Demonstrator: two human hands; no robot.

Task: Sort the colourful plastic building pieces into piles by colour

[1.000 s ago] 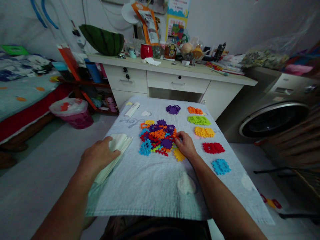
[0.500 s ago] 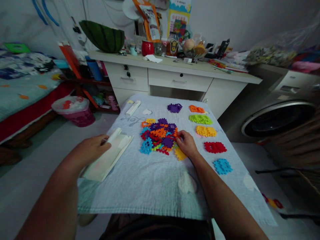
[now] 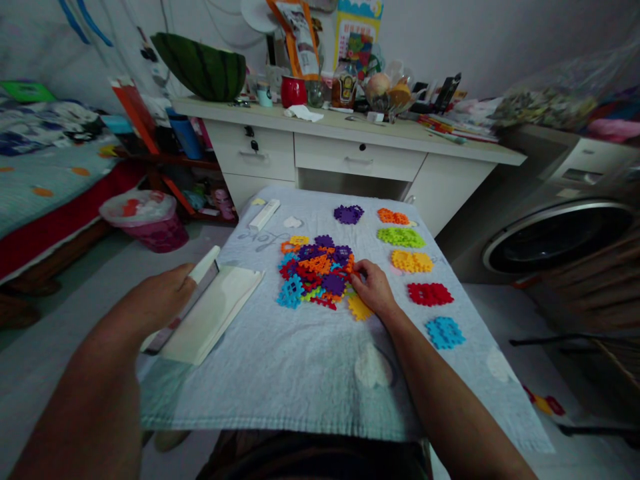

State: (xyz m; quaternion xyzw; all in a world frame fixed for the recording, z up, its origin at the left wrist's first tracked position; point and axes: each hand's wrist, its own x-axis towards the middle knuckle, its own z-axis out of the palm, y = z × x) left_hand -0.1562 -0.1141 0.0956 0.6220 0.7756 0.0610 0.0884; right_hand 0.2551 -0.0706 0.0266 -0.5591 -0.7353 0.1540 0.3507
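My left hand (image 3: 173,293) is closed on a flat, white-edged panel (image 3: 200,290) with a darker face. It is tilted up beside a cream paper booklet (image 3: 220,310); I cannot tell whether the two are joined. At the table's middle lies a mixed pile of toothed plastic building pieces (image 3: 317,267) in purple, orange, red, blue, yellow and green. My right hand (image 3: 374,288) rests at the pile's right edge with its fingers curled in, close to an orange piece. What its fingertips hold is hidden. A yellow piece (image 3: 359,307) lies just below that hand.
Sorted groups line the table's right side: orange (image 3: 393,216), green (image 3: 401,237), yellow (image 3: 412,261), red (image 3: 430,294) and blue (image 3: 445,333). A purple group (image 3: 349,214) and a white box (image 3: 265,215) lie at the back. Beyond stands a white desk (image 3: 360,157).
My left hand has moved left and tilted the white-edged panel up from the booklet. My right hand has stayed in place at the pile.
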